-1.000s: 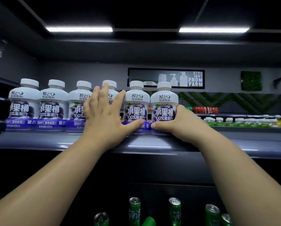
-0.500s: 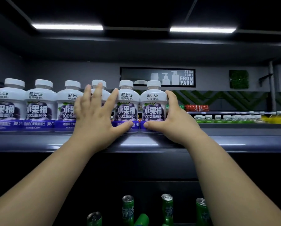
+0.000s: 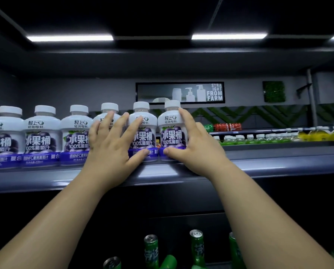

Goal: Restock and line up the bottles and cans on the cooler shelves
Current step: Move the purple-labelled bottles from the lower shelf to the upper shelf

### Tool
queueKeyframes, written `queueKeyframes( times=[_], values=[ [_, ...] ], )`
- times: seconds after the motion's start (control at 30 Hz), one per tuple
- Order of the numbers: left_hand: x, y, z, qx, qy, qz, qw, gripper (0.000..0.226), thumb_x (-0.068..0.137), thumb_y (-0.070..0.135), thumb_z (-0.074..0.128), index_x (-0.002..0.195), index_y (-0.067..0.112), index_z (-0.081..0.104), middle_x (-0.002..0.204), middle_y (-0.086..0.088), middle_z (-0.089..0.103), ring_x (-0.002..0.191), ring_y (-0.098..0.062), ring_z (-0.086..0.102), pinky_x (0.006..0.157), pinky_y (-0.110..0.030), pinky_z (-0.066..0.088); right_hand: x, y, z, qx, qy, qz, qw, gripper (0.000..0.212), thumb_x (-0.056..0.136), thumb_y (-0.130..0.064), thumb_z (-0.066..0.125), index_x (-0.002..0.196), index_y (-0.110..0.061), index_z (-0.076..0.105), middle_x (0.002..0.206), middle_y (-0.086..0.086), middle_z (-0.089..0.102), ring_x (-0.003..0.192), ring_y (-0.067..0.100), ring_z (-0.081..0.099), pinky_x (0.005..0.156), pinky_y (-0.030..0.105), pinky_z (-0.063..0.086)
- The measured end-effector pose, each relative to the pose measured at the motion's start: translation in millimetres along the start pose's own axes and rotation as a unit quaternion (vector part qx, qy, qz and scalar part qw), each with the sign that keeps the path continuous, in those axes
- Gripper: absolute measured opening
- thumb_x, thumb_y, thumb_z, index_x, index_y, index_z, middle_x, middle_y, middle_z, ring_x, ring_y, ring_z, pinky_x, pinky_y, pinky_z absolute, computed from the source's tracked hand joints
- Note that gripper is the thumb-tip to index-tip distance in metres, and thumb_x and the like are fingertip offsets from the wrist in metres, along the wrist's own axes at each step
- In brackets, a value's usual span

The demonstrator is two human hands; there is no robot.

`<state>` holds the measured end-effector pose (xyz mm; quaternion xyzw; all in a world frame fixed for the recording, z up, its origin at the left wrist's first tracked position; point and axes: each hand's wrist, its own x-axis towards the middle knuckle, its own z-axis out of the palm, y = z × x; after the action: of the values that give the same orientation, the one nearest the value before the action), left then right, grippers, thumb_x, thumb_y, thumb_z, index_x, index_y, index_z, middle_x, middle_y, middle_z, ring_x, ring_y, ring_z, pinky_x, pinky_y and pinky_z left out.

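Bottles of grape juice (image 3: 40,136), white-capped and purple-labelled, stand six in a row along the grey shelf (image 3: 278,166). The left hand (image 3: 111,150) lies open and spread, its straight fingers pressing the fronts of the fourth bottle (image 3: 109,108) and fifth bottle (image 3: 143,136), thumb at the fifth's base. Just at its three o'clock, the right hand (image 3: 195,150) grips the end bottle (image 3: 172,133), fingers curved up the bottle's three-o'clock side to the shoulder, thumb across the lower label. That bottle stands upright, tight beside the fifth. Green cans (image 3: 151,249) stand at six o'clock, below the shelf. Across the room at two o'clock, drinks (image 3: 259,137) stand in rows.
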<state>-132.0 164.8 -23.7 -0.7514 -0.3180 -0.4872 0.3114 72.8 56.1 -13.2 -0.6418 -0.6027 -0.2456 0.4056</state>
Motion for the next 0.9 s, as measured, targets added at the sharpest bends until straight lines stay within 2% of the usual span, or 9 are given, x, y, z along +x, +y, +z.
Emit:
queueKeyframes(
  times=[0.13,0.23,0.33,0.4,0.47,0.6,0.7,0.8,0.9],
  values=[
    [0,0,2,0.017,0.0,0.001,1.0,0.077,0.085,0.07,0.032,0.155,0.035,0.026,0.158,-0.008,0.034,0.151,-0.033,0.013,0.12,-0.046,-0.001,-1,-3,2,-0.045,0.003,0.001,0.999,0.105,0.083,-0.069,0.059,0.155,-0.044,-0.014,0.138,0.001,0.043,0.114,0.029,0.057,0.084,0.042,0.046],
    [-4,7,1,0.018,-0.03,-0.019,0.999,0.08,0.085,0.068,0.026,0.157,0.033,0.021,0.161,-0.01,0.027,0.153,-0.033,0.006,0.121,-0.046,-0.005,-8,-5,5,-0.089,0.014,-0.006,0.996,0.099,0.088,-0.068,0.049,0.157,-0.035,-0.014,0.142,0.004,0.041,0.122,0.029,0.052,0.093,0.044,0.043],
    [-23,22,-7,-0.008,-0.086,-0.041,0.995,0.083,0.082,0.067,0.017,0.157,0.034,0.02,0.165,-0.009,0.016,0.154,-0.028,-0.001,0.122,-0.048,-0.003,-26,0,4,-0.129,0.012,-0.031,0.991,0.088,0.093,-0.066,0.039,0.159,-0.027,-0.003,0.154,0.009,0.033,0.135,0.029,0.041,0.105,0.046,0.036],
    [-42,33,-17,-0.032,-0.129,-0.046,0.99,0.083,0.08,0.066,0.014,0.156,0.034,0.025,0.166,-0.007,0.015,0.154,-0.027,0.003,0.122,-0.049,0.003,-48,12,1,-0.171,-0.009,-0.06,0.983,0.079,0.095,-0.067,0.03,0.159,-0.028,0.006,0.163,0.011,0.022,0.147,0.028,0.025,0.117,0.046,0.022],
    [-63,46,-27,-0.036,-0.171,-0.043,0.984,0.085,0.078,0.07,0.022,0.155,0.035,0.025,0.166,-0.005,0.014,0.153,-0.027,0.006,0.123,-0.047,0.004,-76,28,-3,-0.208,-0.043,-0.077,0.974,0.079,0.096,-0.068,0.027,0.16,-0.029,0.003,0.169,0.011,0.004,0.155,0.027,0.001,0.124,0.048,0.001],
    [-104,84,-37,0.009,-0.209,-0.041,0.977,0.087,0.08,0.069,0.045,0.156,0.032,0.023,0.167,-0.009,0.011,0.153,-0.03,0.005,0.123,-0.048,0.003,-133,61,-16,-0.225,-0.104,-0.088,0.965,0.097,0.092,-0.062,0.047,0.158,-0.03,-0.017,0.165,0.012,-0.026,0.151,0.03,-0.027,0.122,0.051,-0.014],
    [-132,121,-40,-0.025,-0.228,-0.045,0.972,0.079,0.083,0.062,0.056,0.152,0.031,0.034,0.163,-0.009,0.022,0.151,-0.031,0.018,0.12,-0.047,0.02,-174,79,-30,-0.177,-0.16,-0.083,0.967,0.092,0.092,-0.057,0.052,0.159,-0.033,-0.006,0.166,0.009,-0.024,0.153,0.029,-0.02,0.125,0.049,-0.002],
    [-160,164,-43,-0.09,-0.261,-0.023,0.961,0.077,0.078,0.062,0.051,0.145,0.025,0.046,0.146,-0.001,0.049,0.131,-0.026,0.051,0.105,-0.041,0.046,-216,103,-43,-0.122,-0.242,-0.044,0.961,0.083,0.091,-0.053,0.057,0.159,-0.034,0.013,0.169,0.006,0.002,0.153,0.028,0.013,0.119,0.046,0.029],
    [-188,202,-44,-0.113,-0.319,-0.04,0.94,0.073,0.084,0.053,0.062,0.149,0.028,0.039,0.146,0.005,0.048,0.129,-0.022,0.052,0.099,-0.04,0.049,-255,131,-55,-0.119,-0.303,-0.015,0.946,0.076,0.09,-0.051,0.059,0.156,-0.031,0.028,0.165,0.002,0.02,0.145,0.028,0.033,0.108,0.047,0.043]
  ],
)
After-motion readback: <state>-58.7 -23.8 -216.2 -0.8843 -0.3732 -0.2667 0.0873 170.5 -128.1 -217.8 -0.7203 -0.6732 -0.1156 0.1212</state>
